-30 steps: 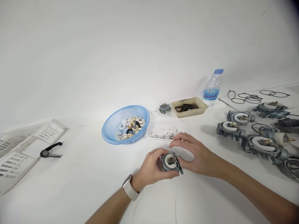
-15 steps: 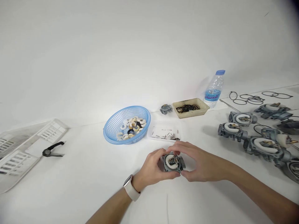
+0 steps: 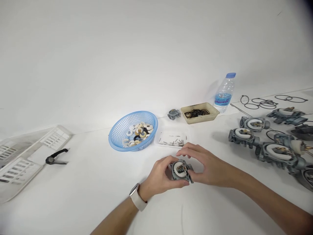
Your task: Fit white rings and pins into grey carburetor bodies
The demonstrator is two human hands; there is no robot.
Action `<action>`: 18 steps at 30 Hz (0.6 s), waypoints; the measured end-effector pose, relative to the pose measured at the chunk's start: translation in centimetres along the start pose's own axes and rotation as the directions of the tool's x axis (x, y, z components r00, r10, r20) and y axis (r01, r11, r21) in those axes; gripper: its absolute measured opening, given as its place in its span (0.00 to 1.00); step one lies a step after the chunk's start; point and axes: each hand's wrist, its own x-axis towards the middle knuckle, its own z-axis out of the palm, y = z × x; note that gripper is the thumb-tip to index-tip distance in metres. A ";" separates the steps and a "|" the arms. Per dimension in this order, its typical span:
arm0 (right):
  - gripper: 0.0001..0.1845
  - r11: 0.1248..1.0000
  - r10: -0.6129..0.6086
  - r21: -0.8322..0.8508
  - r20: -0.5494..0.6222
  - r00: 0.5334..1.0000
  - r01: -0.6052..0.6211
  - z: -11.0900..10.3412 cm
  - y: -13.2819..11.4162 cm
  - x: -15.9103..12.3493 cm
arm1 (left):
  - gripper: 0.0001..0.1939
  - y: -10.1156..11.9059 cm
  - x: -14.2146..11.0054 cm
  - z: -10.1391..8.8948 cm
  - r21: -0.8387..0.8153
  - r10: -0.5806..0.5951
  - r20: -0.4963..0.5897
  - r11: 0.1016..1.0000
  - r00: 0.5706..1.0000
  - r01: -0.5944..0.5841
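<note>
My left hand (image 3: 162,174), with a watch on its wrist, is closed round the left side of a grey metal carburetor (image 3: 176,176). The carburetor's open side faces up, showing a white C-shaped float (image 3: 175,170) and brass parts. At its right edge, the thumb of my right hand (image 3: 205,164) touches or almost touches the body. The fingers of that hand arch above, apart from the thumb. Just behind them is a shallow white tray (image 3: 168,146) of small thin pins.
A blue basket (image 3: 113,143) holds loose floats. Behind are another carburetor (image 3: 173,114), a beige tray (image 3: 200,121) with black rings and a water bottle (image 3: 223,98). Several carburetors (image 3: 244,137) crowd the right, near black rings (image 3: 264,103). Black cutters (image 3: 55,158) lie by a white basket (image 3: 22,169) at left.
My right fingers have lifted off the far side of the carburetor, and the thumb has shifted up along its right edge. My left hand keeps its hold in the same place.
</note>
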 end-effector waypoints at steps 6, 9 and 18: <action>0.27 0.999 0.033 0.024 0.050 0.998 -0.034 0.0 -0.3 -0.1 | 0.25 0.1 -0.1 0.1 -0.002 -0.009 0.002 1.000 1.000 0.009; 0.26 0.998 0.049 0.022 0.041 0.998 -0.050 0.0 -0.4 -0.1 | 0.26 -0.1 -0.1 0.1 0.045 0.019 0.005 0.999 1.000 -0.019; 0.26 0.993 0.092 0.060 0.130 0.987 -0.100 -0.6 -0.7 -0.1 | 0.35 -1.8 -0.3 0.0 0.475 0.207 0.074 0.853 0.976 -0.217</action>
